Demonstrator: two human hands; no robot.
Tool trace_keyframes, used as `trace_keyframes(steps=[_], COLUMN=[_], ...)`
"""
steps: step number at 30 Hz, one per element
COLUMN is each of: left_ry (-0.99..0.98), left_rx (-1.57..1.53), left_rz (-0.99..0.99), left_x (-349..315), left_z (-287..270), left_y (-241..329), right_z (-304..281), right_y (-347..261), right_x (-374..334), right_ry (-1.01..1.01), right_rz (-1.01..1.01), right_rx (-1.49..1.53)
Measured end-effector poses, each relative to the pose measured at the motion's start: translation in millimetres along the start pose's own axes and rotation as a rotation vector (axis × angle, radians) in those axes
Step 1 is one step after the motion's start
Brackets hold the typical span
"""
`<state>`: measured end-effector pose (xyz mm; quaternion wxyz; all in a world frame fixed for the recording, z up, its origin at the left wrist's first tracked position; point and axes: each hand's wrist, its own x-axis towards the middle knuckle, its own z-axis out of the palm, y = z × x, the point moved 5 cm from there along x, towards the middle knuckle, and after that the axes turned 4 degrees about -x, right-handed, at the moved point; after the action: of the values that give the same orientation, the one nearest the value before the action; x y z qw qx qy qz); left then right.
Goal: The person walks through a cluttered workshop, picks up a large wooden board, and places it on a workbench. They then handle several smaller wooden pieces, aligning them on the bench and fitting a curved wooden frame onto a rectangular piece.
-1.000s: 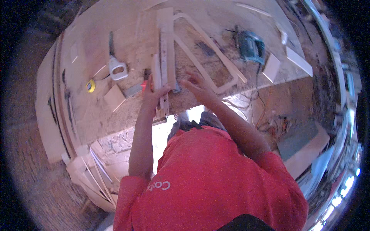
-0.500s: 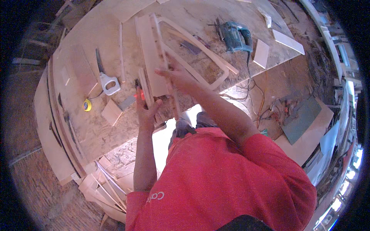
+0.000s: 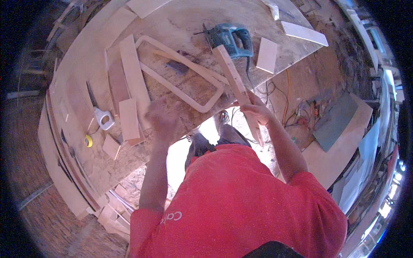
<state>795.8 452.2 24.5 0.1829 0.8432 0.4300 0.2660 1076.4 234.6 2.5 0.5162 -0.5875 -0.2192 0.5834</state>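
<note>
My right hand [image 3: 257, 111] is wrapped around the lower part of a narrow wooden strip [image 3: 232, 71], which tilts up and away past the table's near edge. The strip's far end overlaps a teal jigsaw [image 3: 241, 36]. My left hand [image 3: 162, 117] hovers over the near edge, smeared by motion, so its fingers do not read clearly. Left of it lie a short wooden piece [image 3: 128, 112] and a long flat board [image 3: 134, 71]. Between my hands, farther back, rests a wooden frame with rounded corners [image 3: 172, 87], with a thin slat and a dark piece lying across it.
A handsaw [image 3: 104, 119] with a pale handle and a yellow tape measure [image 3: 88, 141] lie on the left of the worktable [image 3: 107, 167]. Small board offcuts [image 3: 267, 55] sit at the right. Cables [image 3: 287, 96] and sheet scraps [image 3: 337, 124] cover the ground beyond the right edge.
My right hand has carried the strip rightward, off the long board. My left hand has let go of the stacked wood pieces it gripped, and the view has shifted over the table.
</note>
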Motion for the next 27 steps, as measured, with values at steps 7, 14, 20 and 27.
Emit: trace_keyframes(steps=[7,14,20,27], left_ry=[-0.385,-0.507,-0.615,-0.694], left_rx=[-0.040,-0.250,-0.959,-1.355], left_rz=[-0.081,-0.422,-0.644,-0.637], left_x=[13.1,24.3,37.4,66.1], left_z=[150.1,164.1,134.0,72.0], left_y=[93.4,105.1,115.5,143.3], right_z=[-93.9,-112.2,-91.4,-39.7], right_y=[54.4,54.9,44.6,38.5], right_x=[-52.6,-77.2,-84.2,-93.1], right_ry=[0.114,0.174,0.246,0.296], right_rz=[0.174,0.190,0.032,0.104], right_rx=[-0.152,-0.280,-0.231,0.098])
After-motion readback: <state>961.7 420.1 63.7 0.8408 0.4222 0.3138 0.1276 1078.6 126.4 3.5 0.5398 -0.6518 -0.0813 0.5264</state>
